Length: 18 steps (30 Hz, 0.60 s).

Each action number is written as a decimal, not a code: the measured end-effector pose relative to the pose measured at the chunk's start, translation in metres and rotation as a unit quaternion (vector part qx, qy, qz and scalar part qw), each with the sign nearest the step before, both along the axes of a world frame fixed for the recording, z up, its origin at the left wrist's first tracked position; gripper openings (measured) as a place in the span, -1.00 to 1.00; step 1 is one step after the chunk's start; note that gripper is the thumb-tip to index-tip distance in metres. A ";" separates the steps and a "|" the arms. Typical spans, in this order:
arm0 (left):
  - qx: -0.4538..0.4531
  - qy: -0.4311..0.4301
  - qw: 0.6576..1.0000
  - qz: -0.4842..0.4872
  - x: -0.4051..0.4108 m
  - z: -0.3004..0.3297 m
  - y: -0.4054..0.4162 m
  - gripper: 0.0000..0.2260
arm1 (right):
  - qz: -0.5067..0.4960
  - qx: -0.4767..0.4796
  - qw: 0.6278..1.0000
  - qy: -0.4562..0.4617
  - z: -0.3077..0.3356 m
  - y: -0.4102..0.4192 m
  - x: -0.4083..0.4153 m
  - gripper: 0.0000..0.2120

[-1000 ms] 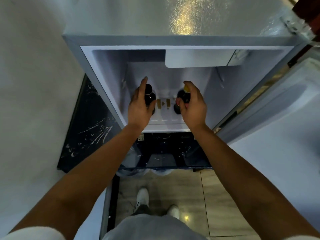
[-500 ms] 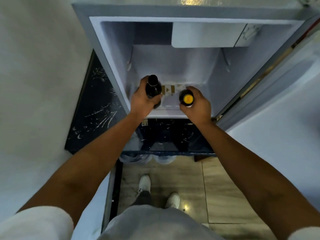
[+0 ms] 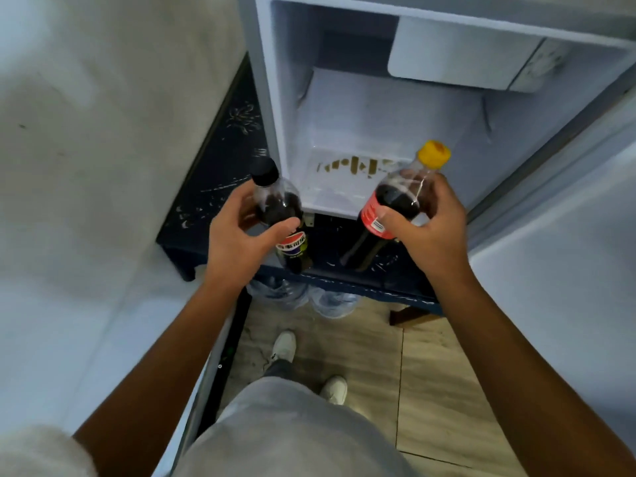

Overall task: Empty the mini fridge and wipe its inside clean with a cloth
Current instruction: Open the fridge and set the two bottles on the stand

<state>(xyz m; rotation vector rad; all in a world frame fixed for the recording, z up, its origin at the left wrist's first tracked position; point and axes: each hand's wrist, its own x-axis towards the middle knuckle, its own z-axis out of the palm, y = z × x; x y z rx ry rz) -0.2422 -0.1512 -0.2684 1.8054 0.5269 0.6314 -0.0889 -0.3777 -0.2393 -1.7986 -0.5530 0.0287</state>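
Observation:
The mini fridge [image 3: 292, 80] stands open on a dark stand, its white inside bare of bottles, with brownish stains [image 3: 358, 166] on its floor. My left hand [image 3: 237, 242] grips a dark cola bottle with a black cap [image 3: 275, 201], held in front of the fridge's lower left corner. My right hand [image 3: 426, 228] grips a dark cola bottle with a yellow cap and red label [image 3: 395, 197], tilted, just outside the fridge opening. No cloth is in sight.
The fridge door [image 3: 568, 218] swings open at the right. A white wall [image 3: 103, 166] is close on the left. Clear plastic bottles [image 3: 303, 294] lie under the dark stand [image 3: 206, 187]. My feet stand on a tiled floor [image 3: 430, 390] below.
Both hands have lifted the two bottles off the fridge floor and drawn them out towards me. The fridge floor with its stains is now uncovered.

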 end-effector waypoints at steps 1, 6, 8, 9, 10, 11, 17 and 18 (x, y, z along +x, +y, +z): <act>-0.017 -0.008 1.000 0.015 -0.011 0.002 -0.001 -0.43 | 0.016 0.006 1.000 0.011 0.003 0.004 -0.007 -0.46; -0.064 0.017 0.996 0.064 -0.049 -0.003 0.012 -0.48 | 0.090 -0.014 0.995 0.039 0.011 0.028 -0.027 -0.42; -0.052 0.044 0.995 0.069 -0.059 -0.009 0.025 -0.42 | 0.102 -0.024 0.993 0.045 0.006 0.043 -0.033 -0.36; -0.042 0.054 0.995 0.071 -0.062 -0.012 0.031 -0.38 | 0.109 -0.030 0.992 0.049 0.003 0.050 -0.037 -0.36; -0.033 0.063 0.995 0.072 -0.065 -0.014 0.039 -0.33 | 0.118 -0.037 0.991 0.056 -0.002 0.059 -0.040 -0.37; -0.024 0.071 0.995 0.073 -0.067 -0.015 0.048 -0.28 | 0.126 -0.046 0.989 0.064 -0.008 0.069 -0.042 -0.39; 0.055 0.127 0.988 0.075 -0.061 -0.028 0.126 -0.25 | 0.140 -0.106 0.982 0.073 -0.035 0.139 -0.049 -0.39; 0.051 0.130 0.988 0.072 -0.058 -0.030 0.141 -0.25 | 0.140 -0.110 0.981 0.080 -0.038 0.153 -0.049 -0.40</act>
